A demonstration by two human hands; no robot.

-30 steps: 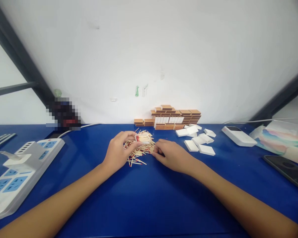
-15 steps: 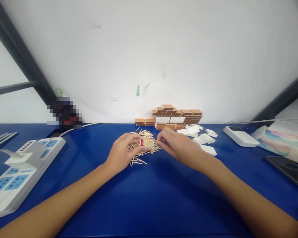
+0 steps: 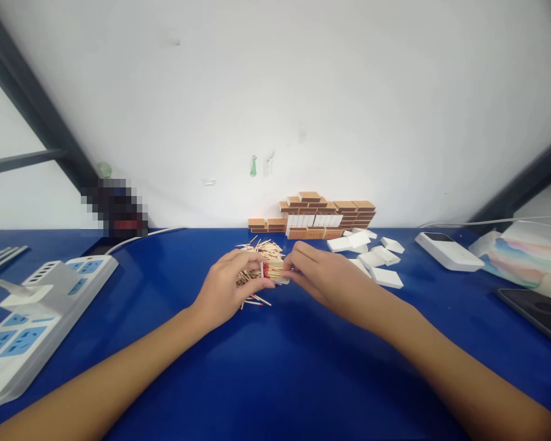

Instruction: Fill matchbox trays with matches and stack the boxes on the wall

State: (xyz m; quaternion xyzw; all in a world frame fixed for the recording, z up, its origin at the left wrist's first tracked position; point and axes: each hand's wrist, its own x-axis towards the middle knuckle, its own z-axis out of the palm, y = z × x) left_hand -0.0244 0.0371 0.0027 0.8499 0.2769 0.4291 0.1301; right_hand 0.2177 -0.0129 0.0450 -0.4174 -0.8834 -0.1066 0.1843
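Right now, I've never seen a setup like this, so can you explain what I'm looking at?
There is no machine here, just a person's two bare hands. The view comes from a camera worn on the person's head, looking forward and down.

The left hand holds a small white tray with red-tipped matches in it. The right hand has its fingertips at the tray's other end; whether they pinch a match is too small to tell.

On the blue table, a pile of loose matches lies around and behind the tray. Farther back are stacked matchboxes, with white box pieces to the right. A power strip sits far left, a phone far right.
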